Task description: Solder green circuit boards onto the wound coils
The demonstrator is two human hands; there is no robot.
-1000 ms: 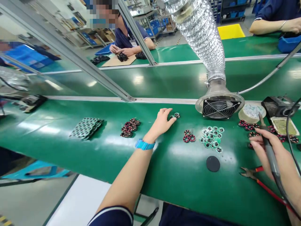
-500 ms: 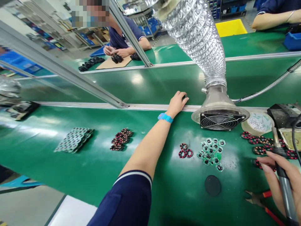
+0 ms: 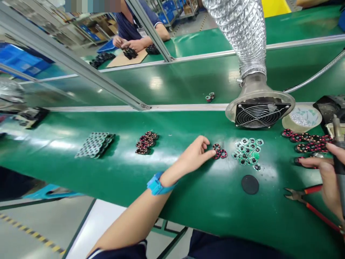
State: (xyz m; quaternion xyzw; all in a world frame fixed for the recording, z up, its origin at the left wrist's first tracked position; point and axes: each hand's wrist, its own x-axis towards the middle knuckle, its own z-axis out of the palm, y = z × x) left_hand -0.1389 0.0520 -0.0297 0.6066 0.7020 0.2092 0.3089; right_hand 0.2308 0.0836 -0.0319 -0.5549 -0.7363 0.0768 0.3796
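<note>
Red-and-black rings, three small round pcs (image 3: pixel 220 153) clustered together, are lying on the green desk (image 3: pixel 199 205) right at the left thumb tip. The left hand (image 3: pixel 194 155) is facing them w/ thumb extended and the other fingers curling apart from it; they're pinching nothing visible, & can't tell if the thumb is touching a ring. Prob. best: thumb & index meeting on opp. edges of one ring only, lightly, b/c its neighbours are sitting so close.

The right hand (image 3: pixel 331 185), partly out of frame, is gripping a dark pen-shaped soldering iron (image 3: pixel 340 176), metal tip pointing away from the wearer. Imo keeping that tip well clear of the left fingers matters most, plus not nudging the rows of similar rings (image 3: pixel 314 147) just beyond the right fingers.

Right of the left fingers, green round circuit boards (image 3: pixel 245 153) are lying in a loose pile; red-handled cutters (image 3: pixel 300 195) are resting left of the right hand.
</note>
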